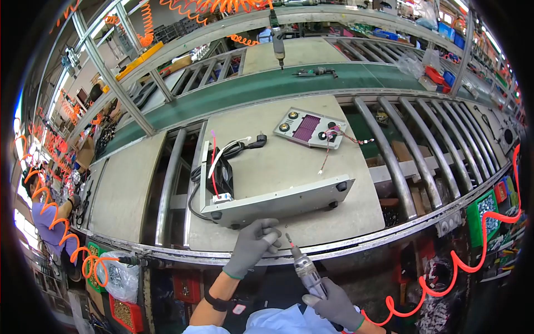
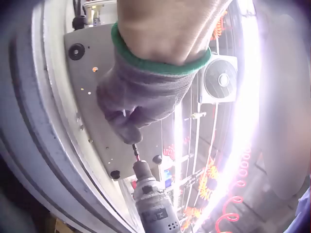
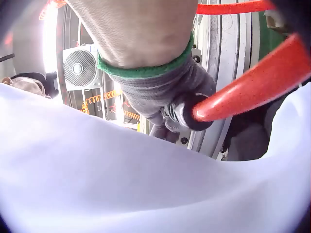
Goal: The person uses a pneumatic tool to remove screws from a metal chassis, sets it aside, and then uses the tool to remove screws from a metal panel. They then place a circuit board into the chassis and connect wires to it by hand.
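Head view: a grey sheet-metal housing (image 1: 278, 202) stands on edge on a pale board (image 1: 233, 118), its long axis running left to right, just beyond the left hand (image 1: 251, 249), which is nearer to it than the right hand (image 1: 336, 306). The left fingers are curled beside the driver bit; whether they pinch a screw or touch the metal, I cannot tell. The right grips a power screwdriver (image 1: 308, 274), its bit pointing toward the housing's near wall. That wall is plain, with black feet and small holes; a black power cord (image 1: 236, 148) lies behind. Farther off rests a knobbed control panel (image 1: 287, 137).
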A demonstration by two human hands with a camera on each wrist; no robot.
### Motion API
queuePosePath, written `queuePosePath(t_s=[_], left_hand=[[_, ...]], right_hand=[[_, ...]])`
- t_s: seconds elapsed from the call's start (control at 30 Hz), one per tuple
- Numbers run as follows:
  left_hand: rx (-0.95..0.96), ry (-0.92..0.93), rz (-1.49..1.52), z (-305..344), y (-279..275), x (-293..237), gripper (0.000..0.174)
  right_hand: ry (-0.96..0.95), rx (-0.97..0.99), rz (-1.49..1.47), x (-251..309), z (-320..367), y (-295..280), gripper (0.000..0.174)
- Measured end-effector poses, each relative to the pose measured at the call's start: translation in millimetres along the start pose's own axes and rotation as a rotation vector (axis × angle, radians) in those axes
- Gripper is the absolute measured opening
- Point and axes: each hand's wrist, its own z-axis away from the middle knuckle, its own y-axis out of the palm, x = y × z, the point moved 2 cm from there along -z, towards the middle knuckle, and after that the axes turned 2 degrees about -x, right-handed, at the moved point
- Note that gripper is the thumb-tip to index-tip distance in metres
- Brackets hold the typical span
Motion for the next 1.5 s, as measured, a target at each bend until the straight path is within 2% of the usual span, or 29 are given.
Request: queuePosePath(t_s=[0.07, 0.13, 0.27, 0.33, 0.47, 0.57, 0.6, 0.7, 0.8, 1.0, 1.1, 1.13, 1.23, 1.47, 1.5], left_hand=[[-0.010, -0.029, 0.101, 5, -6, 6, 0.017], [-0.022, -0.084, 0.171, 7, -14, 15, 0.019], [0.065, -0.121, 0.162, 6, -39, 34, 0.024], [0.117, -0.153, 0.188, 9, -43, 36, 0.025], [0.049, -0.160, 0.164, 8, -39, 37, 0.027], [0.104, -0.162, 0.132, 6, -42, 39, 0.030], [0.144, -0.155, 0.159, 5, -44, 42, 0.033], [0.181, -0.147, 0.253, 5, -43, 46, 0.033], [0.154, -0.163, 0.199, 1, -42, 49, 0.032], [0.146, -0.096, 0.231, 10, -42, 47, 0.028], [0.062, -0.115, 0.250, 12, -36, 46, 0.026], [0.035, -0.122, 0.238, 11, -38, 47, 0.026], [0.013, -0.118, 0.205, 13, -44, 48, 0.027], [0.102, -0.095, 0.197, 22, -50, 44, 0.030], [0.087, -0.090, 0.201, 21, -47, 47, 0.033]], right_hand=[[-0.069, 0.013, 0.101, -9, -8, 8, 0.046], [-0.062, 0.016, 0.158, -7, -9, 12, 0.045], [-0.112, 0.024, 0.186, -5, -10, 21, 0.044], [-0.210, -0.006, 0.264, -8, -14, 22, 0.044], [-0.360, -0.019, 0.270, -7, -12, 24, 0.043], [0.131, 0.226, 0.041, 14, -6, 18, 0.048], [0.202, 0.258, -0.034, 16, -7, 17, 0.045], [0.177, 0.273, -0.068, 16, -7, 16, 0.045], [-0.068, 0.140, 0.132, 1, -15, 19, 0.045], [0.248, 0.386, -0.160, 6, -16, 4, 0.042], [0.172, 0.302, -0.039, 16, -13, 13, 0.043], [0.083, 0.224, 0.087, 8, -15, 18, 0.047], [-0.116, 0.147, 0.271, -4, -21, 20, 0.050], [0.176, 0.428, -0.051, 20, -7, 7, 0.055], [0.120, 0.370, -0.046, 16, -7, 9, 0.054]])
